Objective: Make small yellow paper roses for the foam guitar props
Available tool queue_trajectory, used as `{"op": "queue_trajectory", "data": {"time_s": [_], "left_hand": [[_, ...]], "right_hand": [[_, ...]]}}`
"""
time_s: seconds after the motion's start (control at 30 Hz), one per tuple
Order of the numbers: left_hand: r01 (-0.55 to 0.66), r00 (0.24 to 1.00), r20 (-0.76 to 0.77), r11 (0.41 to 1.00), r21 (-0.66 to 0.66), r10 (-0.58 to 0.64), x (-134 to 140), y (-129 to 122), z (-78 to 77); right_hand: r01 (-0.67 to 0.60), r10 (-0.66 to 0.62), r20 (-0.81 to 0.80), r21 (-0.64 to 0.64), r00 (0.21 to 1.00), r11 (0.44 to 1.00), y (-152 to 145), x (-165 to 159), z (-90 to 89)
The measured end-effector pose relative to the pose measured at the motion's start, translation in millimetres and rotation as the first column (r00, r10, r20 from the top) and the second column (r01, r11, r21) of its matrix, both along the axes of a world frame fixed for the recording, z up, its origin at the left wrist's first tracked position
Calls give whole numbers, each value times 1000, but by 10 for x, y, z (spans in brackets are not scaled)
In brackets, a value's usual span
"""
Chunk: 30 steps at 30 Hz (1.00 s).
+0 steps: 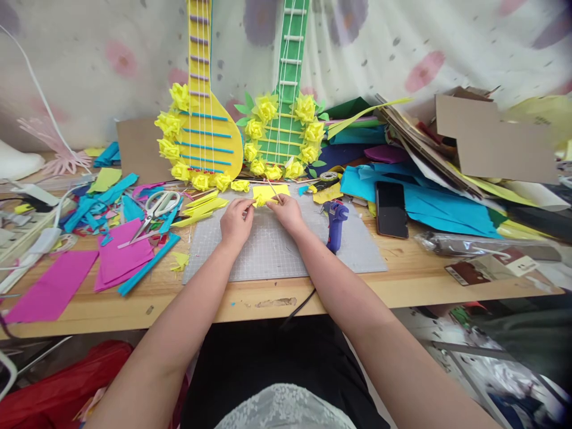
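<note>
My two bare hands met over the far part of a gray gridded cutting mat [268, 253] on a wooden table [384, 286], a small yellow paper piece [260, 201] drawn between their fingertips. My left hand [236, 224] pinched its left end, fingers curled in; my right hand [288, 212] gripped the opposite end, with a thin stick [271, 189] rising from the same fingers. Just beyond lay a flat yellow sheet [282, 190], partly behind the stick.

Facing me stood two paper-decorated stringed instruments, a yellow one [212, 140] and a green one [286, 134], both edged with yellow paper flowers [267, 108]. A blue glue gun [336, 225] rested on the mat to the right of my right hand, near a dark phone [391, 208] lying on the table. To my left were yellow paper strips [203, 207], white-handled scissors [161, 204] among colored scraps, and magenta sheets [123, 253]. Blue paper [447, 208] and stacked cardboard [500, 140] crowded the right side, against a flower-patterned curtain [379, 53].
</note>
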<state>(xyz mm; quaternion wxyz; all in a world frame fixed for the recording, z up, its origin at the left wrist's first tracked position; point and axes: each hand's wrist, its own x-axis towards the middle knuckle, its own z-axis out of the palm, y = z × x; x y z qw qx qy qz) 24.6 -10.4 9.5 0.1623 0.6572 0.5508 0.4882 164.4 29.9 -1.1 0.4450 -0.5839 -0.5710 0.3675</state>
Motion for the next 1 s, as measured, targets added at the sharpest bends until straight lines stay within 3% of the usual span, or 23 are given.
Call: {"op": "queue_trajectory", "data": {"time_s": [0.27,0.47,0.7,1.0], "left_hand": [[-57,995,79,998,-22,59,-20,45,-54],[-84,996,-7,996,-15,84,-15,27,-29],[-99,993,-68,995,-34,96,-12,24,-19],[-66,990,-129,997,-45,60,-2,-1,-7]], "right_hand": [[-14,17,204,-18,979,1000,-26,25,17],[97,-107,154,67,982,993,-205,-38,194],[33,-47,353,46,934,998,-311,-151,250],[6,8,259,-51,966,999,-231,-87,206]]}}
